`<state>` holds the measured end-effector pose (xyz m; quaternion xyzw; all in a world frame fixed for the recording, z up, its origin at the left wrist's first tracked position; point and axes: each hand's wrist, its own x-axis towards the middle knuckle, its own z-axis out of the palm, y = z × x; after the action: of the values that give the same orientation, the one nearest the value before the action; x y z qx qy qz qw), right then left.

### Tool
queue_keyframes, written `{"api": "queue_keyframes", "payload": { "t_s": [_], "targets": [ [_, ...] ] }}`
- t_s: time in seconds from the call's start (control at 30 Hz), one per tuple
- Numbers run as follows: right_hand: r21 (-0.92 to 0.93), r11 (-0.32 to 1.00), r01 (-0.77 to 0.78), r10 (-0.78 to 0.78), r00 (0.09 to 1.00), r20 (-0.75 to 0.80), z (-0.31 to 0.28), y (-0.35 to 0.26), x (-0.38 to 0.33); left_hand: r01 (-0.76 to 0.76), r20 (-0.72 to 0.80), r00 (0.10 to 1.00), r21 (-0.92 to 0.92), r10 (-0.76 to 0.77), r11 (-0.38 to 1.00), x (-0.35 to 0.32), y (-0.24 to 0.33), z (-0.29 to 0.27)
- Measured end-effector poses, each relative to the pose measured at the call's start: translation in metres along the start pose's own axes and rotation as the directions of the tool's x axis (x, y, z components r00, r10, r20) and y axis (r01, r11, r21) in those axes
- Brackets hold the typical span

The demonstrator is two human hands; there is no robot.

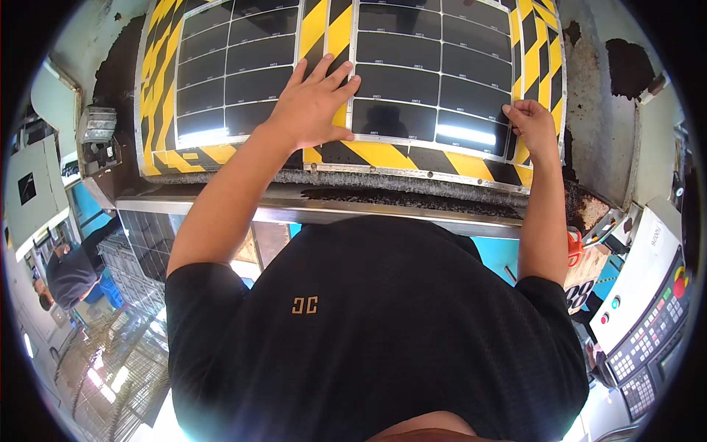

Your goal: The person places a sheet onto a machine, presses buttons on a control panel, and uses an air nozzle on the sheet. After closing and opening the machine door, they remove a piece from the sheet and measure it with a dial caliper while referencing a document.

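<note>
On the left, the left sheet point(258, 55) is lying dark and gridded on the striped panel point(158, 88). The left hand point(313, 107) is resting across the band beside it, grip wide and apparently holding nothing. Next, the right sheet point(398, 77) is lying flat, and by its right edge the right hand point(533, 129) is forming a narrow grip; I can't tell whether it's pinching anything. They seem to be working that edge, calling for light fingertips and a steady left palm.
</note>
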<state>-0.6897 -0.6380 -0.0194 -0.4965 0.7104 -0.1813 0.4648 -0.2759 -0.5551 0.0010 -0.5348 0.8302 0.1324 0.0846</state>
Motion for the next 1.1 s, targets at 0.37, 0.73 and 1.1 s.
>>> {"api": "queue_keyframes", "payload": {
  "t_s": [0.37, 0.73, 1.1],
  "targets": [
    [-0.026, 0.999, 0.044, -0.045, 0.998, -0.044, 0.0015, -0.0023, -0.0031, -0.018, -0.043, 0.999, -0.082, 0.014, 0.996, 0.0034, -0.0041, -0.0031],
    [-0.075, 0.997, 0.031, -0.037, 0.997, -0.069, 0.0033, -0.0009, -0.0006, 0.036, 0.058, 0.998, -0.047, -0.033, 0.998, 0.0064, -0.0047, -0.0024],
    [-0.108, 0.994, 0.009, -0.017, 0.997, -0.069, 0.0030, 0.0023, 0.0019, 0.035, 0.069, 0.997, -0.071, -0.030, 0.997, 0.0075, -0.0041, -0.0059]
  ]
}}
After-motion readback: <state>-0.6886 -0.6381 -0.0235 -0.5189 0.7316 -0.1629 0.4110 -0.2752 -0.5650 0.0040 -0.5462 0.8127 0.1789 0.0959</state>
